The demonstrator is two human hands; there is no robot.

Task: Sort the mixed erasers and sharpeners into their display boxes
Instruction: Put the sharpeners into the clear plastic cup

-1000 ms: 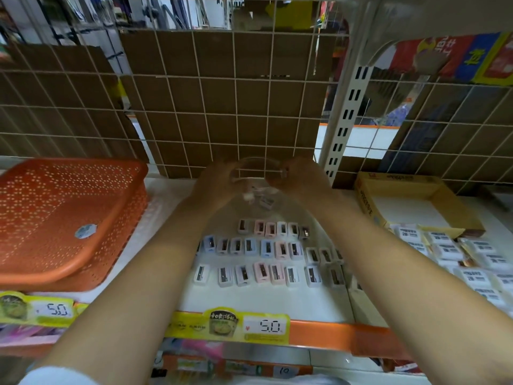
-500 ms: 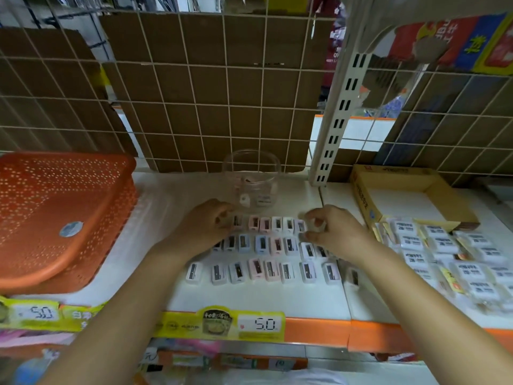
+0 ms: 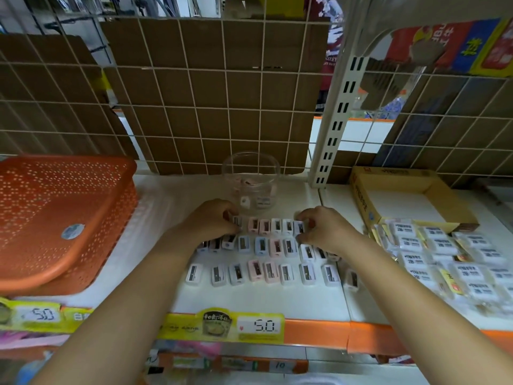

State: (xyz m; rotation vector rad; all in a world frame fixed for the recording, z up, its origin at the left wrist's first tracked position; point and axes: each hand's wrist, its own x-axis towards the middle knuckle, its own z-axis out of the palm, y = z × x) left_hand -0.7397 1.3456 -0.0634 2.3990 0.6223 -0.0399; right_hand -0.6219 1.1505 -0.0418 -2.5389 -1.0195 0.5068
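Clear jar [image 3: 251, 179]: few sharpeners inside | cardboard box [image 3: 410, 198]: bare (erasers [image 3: 444, 259] beside) | both grips: cannot tell

"5.0" is shown on two shelf-edge price tags [image 3: 259, 326] [image 3: 44, 314]; "2B" is printed on the wrapped erasers [image 3: 404, 229].

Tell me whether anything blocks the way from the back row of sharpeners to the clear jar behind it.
Nothing visible does. The jar stands open-topped just behind the back row, with only bare shelf between. The left hand and right hand sit at the row's two ends, not in that gap.
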